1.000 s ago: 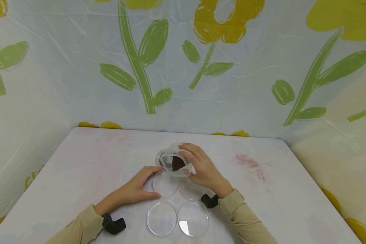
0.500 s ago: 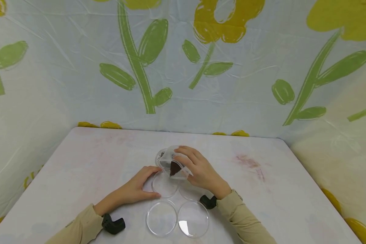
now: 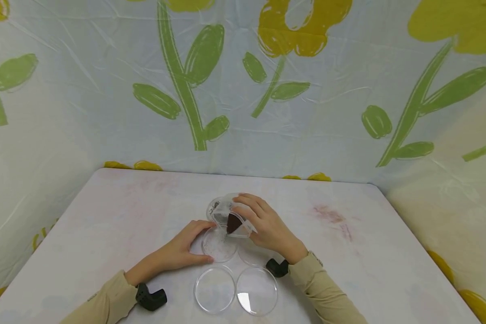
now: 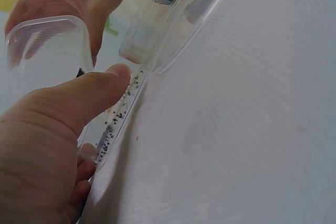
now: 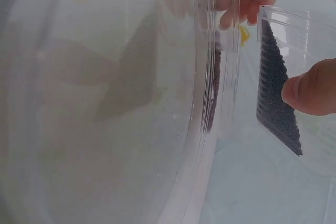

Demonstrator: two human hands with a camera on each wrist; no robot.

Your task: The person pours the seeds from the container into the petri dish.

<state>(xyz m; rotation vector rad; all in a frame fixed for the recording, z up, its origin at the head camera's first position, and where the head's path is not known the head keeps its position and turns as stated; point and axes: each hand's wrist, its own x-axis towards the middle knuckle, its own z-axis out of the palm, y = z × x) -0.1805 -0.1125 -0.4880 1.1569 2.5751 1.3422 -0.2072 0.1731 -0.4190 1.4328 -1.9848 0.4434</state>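
Note:
My right hand [image 3: 272, 229] grips a clear plastic tub [image 5: 310, 40], tilted with its mouth toward me. Small dark grains [image 5: 275, 93] are heaped along its lower side. Under the tub's lip lies a clear petri dish [image 3: 219, 249], with a scatter of grains on its bottom. My left hand [image 3: 180, 249] holds this dish between thumb and fingers at its left side; in the left wrist view the thumb [image 4: 113, 80] rests at its rim. Behind the tub, another round dish [image 3: 209, 210] with dark grains shows partly.
Two clear dishes, one at near left [image 3: 214, 291] and one at near right [image 3: 257, 292], lie closest to me. A further dish [image 3: 252, 255] is partly covered by my right hand. Reddish stains [image 3: 333, 216] mark the white table at right. A flowered sheet [image 3: 327, 135] hangs behind.
The tub has tipped further toward me and shifted slightly down and left. Grains have appeared in the dish below it. My left hand has stayed in place.

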